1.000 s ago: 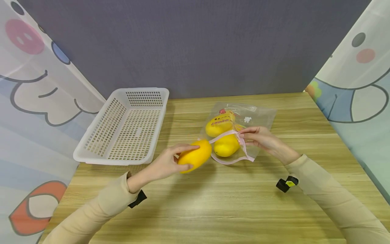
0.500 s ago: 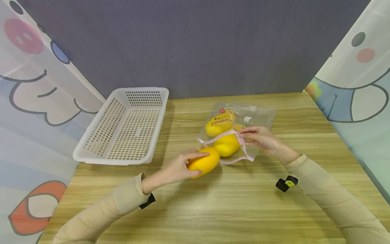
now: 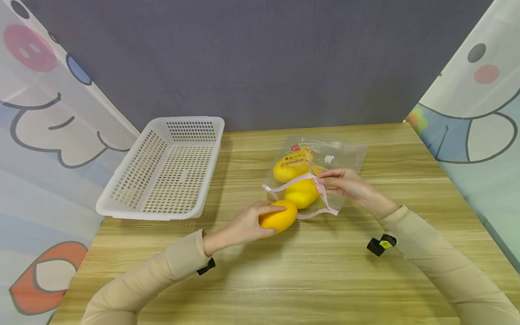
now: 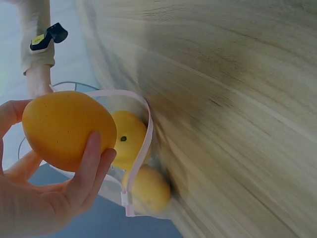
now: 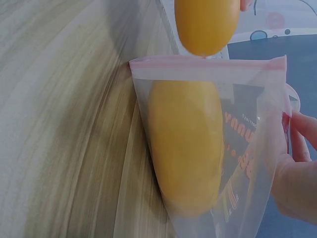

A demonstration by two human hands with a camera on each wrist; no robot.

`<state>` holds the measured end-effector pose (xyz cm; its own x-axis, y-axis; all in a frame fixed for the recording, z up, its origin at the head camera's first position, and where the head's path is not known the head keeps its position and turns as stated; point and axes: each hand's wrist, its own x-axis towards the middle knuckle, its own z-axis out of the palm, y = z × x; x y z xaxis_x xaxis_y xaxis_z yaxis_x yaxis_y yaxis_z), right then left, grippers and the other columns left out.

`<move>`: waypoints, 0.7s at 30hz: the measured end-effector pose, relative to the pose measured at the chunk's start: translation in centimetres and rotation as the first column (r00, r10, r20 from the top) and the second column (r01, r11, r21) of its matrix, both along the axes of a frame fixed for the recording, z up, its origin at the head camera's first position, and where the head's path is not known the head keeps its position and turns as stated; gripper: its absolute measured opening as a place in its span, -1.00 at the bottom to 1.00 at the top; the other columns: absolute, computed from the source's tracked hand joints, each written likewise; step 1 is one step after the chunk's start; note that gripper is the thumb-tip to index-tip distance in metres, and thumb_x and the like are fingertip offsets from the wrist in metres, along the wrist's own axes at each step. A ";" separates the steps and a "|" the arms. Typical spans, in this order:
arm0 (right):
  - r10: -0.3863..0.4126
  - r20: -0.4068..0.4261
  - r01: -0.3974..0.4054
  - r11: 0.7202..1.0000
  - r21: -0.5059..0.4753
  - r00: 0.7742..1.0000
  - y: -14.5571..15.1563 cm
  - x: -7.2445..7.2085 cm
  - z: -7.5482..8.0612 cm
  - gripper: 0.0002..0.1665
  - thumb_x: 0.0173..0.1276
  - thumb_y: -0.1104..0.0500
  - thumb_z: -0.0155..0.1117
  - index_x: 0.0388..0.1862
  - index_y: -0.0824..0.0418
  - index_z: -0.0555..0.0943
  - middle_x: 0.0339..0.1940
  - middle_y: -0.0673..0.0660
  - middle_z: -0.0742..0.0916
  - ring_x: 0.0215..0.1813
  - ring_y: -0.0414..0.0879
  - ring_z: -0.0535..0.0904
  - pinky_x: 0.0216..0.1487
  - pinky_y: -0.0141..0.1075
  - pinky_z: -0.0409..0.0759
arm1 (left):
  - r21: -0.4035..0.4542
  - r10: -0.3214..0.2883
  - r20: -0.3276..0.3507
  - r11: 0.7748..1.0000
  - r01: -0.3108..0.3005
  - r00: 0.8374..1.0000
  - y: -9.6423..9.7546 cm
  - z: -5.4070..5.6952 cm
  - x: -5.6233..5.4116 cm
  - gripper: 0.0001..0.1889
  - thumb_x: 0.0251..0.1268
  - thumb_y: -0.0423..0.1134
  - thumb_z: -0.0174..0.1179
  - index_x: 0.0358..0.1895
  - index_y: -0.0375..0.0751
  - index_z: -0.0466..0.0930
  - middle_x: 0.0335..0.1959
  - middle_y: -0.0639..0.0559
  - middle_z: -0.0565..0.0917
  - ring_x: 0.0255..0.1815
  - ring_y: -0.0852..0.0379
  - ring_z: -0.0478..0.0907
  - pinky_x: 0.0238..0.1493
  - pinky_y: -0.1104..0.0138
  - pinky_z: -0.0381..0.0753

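Note:
My left hand [image 3: 243, 224] grips a yellow mango [image 3: 280, 217] at the mouth of a clear zip bag [image 3: 351, 155] with a pink edge. Thumb and fingers curl round this mango [image 4: 69, 130] in the left wrist view. My right hand [image 3: 345, 183] pinches the bag's pink edge, and the mouth gapes. Inside lie two more mangoes, a nearer one [image 3: 302, 194] close to the opening and a farther one [image 3: 289, 169] under printed plastic. In the right wrist view, the held mango [image 5: 205, 25] hangs just outside the pink strip [image 5: 208, 69].
A white perforated plastic basket [image 3: 183, 178] stands on the wooden table [image 3: 308, 275] to the left, with nothing visible in it. Behind the table rises a dark grey panel [image 3: 260, 63]. Cartoon-printed curtains [image 3: 36, 149] flank both sides.
My left hand has carried its mango rightward and slightly nearer me, from the bag's left corner to the front of its mouth. The right hand and bag have stayed nearly still.

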<state>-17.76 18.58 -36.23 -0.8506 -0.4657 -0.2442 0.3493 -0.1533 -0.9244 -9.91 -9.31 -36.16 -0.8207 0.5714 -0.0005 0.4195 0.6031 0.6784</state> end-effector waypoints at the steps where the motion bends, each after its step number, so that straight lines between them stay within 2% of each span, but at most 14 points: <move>1: 0.000 0.002 0.000 1.000 -0.002 1.000 0.0 0.0 0.0 -0.69 0.24 0.44 0.02 -0.42 0.13 0.67 -0.36 0.02 0.68 -0.32 -0.18 0.62 -0.26 -0.38 0.59 | -0.009 0.002 -0.005 1.000 -0.002 1.000 0.1 -0.1 -0.1 -0.47 -0.07 -0.21 0.25 0.11 0.04 0.46 0.11 -0.16 0.43 0.06 -0.03 0.40 -0.06 0.12 0.44; 7: -0.007 0.014 0.007 1.000 0.015 1.000 -0.1 0.0 0.0 -0.68 0.24 0.44 0.03 -0.43 0.12 0.67 -0.36 0.02 0.68 -0.33 -0.19 0.61 -0.26 -0.38 0.59 | -0.056 -0.013 -0.069 0.998 0.009 0.998 0.7 -0.4 -0.3 -0.47 -0.08 -0.19 0.24 0.11 0.02 0.46 0.07 -0.18 0.46 0.02 -0.03 0.42 -0.07 0.12 0.45; 14: 0.001 0.010 -0.002 1.000 0.028 1.000 -0.1 0.0 0.0 -0.70 0.24 0.42 0.05 -0.43 0.12 0.67 -0.36 0.02 0.68 -0.32 -0.18 0.62 -0.24 -0.37 0.59 | -0.155 -0.040 -0.185 0.988 0.011 0.982 1.6 -0.7 0.1 -0.47 -0.08 -0.15 0.24 0.11 0.03 0.46 0.09 -0.26 0.43 0.06 -0.12 0.39 -0.01 0.04 0.42; 17: 0.001 0.007 -0.001 0.999 0.036 1.000 -0.2 -0.1 0.0 -0.70 0.24 0.42 0.05 -0.43 0.12 0.67 -0.35 0.02 0.68 -0.31 -0.18 0.62 -0.23 -0.37 0.59 | -0.201 -0.059 -0.243 0.979 0.009 0.968 2.0 -1.0 0.1 -0.46 -0.08 -0.14 0.24 0.12 0.04 0.46 0.09 -0.32 0.41 0.06 -0.15 0.39 -0.02 0.03 0.43; 21: 0.002 0.008 -0.002 0.999 0.042 1.000 -0.2 -0.1 -0.1 -0.72 0.24 0.41 0.06 -0.42 0.11 0.67 -0.34 0.01 0.67 -0.31 -0.19 0.61 -0.23 -0.38 0.59 | -0.256 -0.092 -0.324 0.967 0.006 0.942 2.6 -1.3 -0.1 -0.45 -0.08 -0.10 0.25 0.12 0.05 0.45 0.06 -0.29 0.42 -0.03 -0.09 0.44 -0.11 0.10 0.49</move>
<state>-17.84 18.36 -36.30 -0.8476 -0.4567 -0.2700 0.3566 -0.1136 -0.9273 -9.97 -6.67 -37.51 -0.7696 0.6274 0.1190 0.6270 0.7069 0.3274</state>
